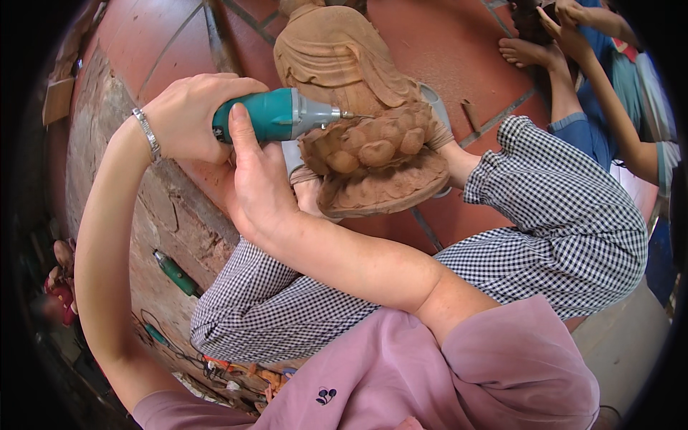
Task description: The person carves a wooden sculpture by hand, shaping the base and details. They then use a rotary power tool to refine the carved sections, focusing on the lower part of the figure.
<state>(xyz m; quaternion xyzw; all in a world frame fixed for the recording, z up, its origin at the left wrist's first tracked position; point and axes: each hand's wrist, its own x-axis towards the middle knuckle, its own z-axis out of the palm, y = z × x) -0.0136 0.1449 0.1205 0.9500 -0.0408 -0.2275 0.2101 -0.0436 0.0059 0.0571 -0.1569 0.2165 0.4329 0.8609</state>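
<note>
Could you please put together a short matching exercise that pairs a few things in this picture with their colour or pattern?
Things:
1. Rotary power tool held in both hands
2. Carved statue
3. Trousers
4. Shirt sleeve

Colours or patterns:
A. Black-and-white check
B. Teal body with a grey nose
C. Dusty pink
D. Reddish-brown wood

Pairs: 1-B, 2-D, 3-A, 4-C
</note>
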